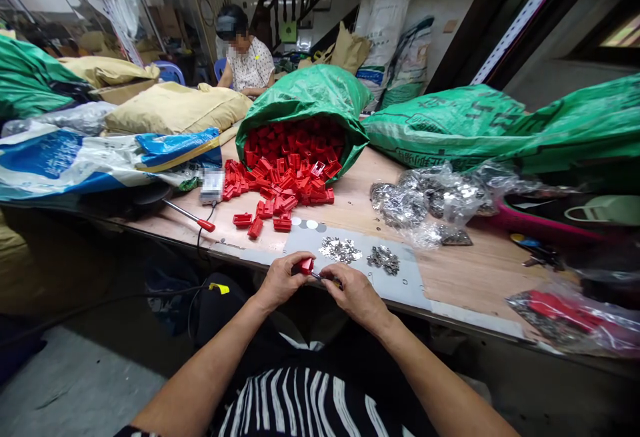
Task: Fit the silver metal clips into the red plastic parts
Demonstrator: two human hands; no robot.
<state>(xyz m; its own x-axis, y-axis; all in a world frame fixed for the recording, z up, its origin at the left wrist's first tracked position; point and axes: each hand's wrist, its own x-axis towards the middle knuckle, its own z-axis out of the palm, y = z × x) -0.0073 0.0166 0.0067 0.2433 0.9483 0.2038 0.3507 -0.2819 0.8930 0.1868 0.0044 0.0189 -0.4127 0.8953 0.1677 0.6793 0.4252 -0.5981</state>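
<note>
My left hand point(281, 282) is closed around a small red plastic part point(306, 266) at the table's front edge. Pinched in my right hand point(356, 294) is a thin screwdriver-like tool point(317, 276), its metal shaft reaching to the red part; most of its handle is hidden by my fingers. Just beyond my hands, a pile of shiny flat metal pieces point(340, 249) and a darker pile of small metal pieces point(383, 260) lie on a grey mat point(407, 277). Several loose red parts point(281, 222) lie to the left of the mat.
A green sack point(320, 87) spills red parts onto the table. Clear bags of metal pieces point(400, 204) lie on the right, near a pink tray point(525, 220). A red-tipped lever point(190, 216) and a small box point(211, 186) stand left. Another person point(250, 64) sits across the table.
</note>
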